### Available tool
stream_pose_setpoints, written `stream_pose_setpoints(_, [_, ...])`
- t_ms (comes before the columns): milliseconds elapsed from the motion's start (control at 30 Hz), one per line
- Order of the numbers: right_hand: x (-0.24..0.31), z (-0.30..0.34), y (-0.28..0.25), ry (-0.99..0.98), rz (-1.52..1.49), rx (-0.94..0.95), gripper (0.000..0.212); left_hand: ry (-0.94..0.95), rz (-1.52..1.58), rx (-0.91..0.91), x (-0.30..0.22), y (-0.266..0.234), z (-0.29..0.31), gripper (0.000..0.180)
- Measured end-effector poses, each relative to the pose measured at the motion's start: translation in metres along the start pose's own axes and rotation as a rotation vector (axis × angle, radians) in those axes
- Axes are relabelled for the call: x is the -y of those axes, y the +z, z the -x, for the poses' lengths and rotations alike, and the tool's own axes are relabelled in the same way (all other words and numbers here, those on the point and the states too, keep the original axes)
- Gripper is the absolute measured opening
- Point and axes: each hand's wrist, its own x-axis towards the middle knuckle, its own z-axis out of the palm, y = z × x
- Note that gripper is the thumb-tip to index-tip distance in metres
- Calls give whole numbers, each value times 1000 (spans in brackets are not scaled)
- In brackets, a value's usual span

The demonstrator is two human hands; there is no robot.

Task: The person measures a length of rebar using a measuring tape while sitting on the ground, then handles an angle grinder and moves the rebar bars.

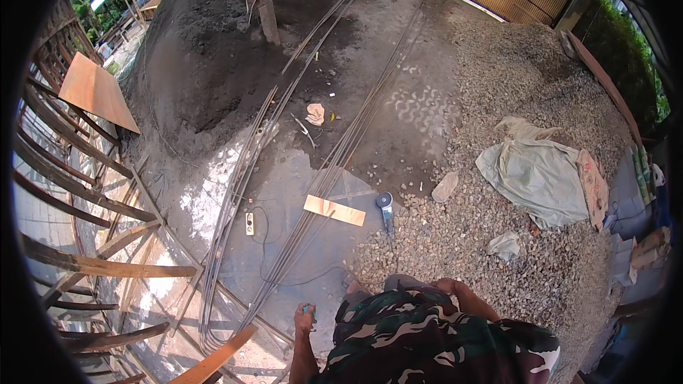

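My left hand (304, 318) is closed around a small teal thing (306, 308), its kind too small to make out. Low beside my body, this hand is near the looped end of long steel rebars (213, 341). My right hand (448, 287) rests against my right thigh, with its fingers mostly hidden. Ahead of me, an angle grinder (385, 212) lies at the gravel's edge. Left of it, a short wooden board (348, 214) lies across a second bundle of rebars (324, 188). A white power strip (250, 225) and its dark cable are on the ground between the bundles.
Gravel (455, 242) covers the right side, with a pale tarp (533, 178) on it. A dark sand heap (192, 50) rises at far left. Curved wooden poles (107, 267) and a plywood sheet (96, 92) line the left. A thin plank (217, 359) lies near my left forearm.
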Motion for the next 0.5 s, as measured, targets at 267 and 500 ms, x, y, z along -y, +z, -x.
stream_pose_setpoints(267, [35, 33, -5, -221, 312, -216, 70, 148, -97, 186, -66, 66, -23, 45])
stream_pose_setpoints(500, [68, 100, -79, -498, -406, -408, 57, 772, -403, 466, -202, 206, 13, 52])
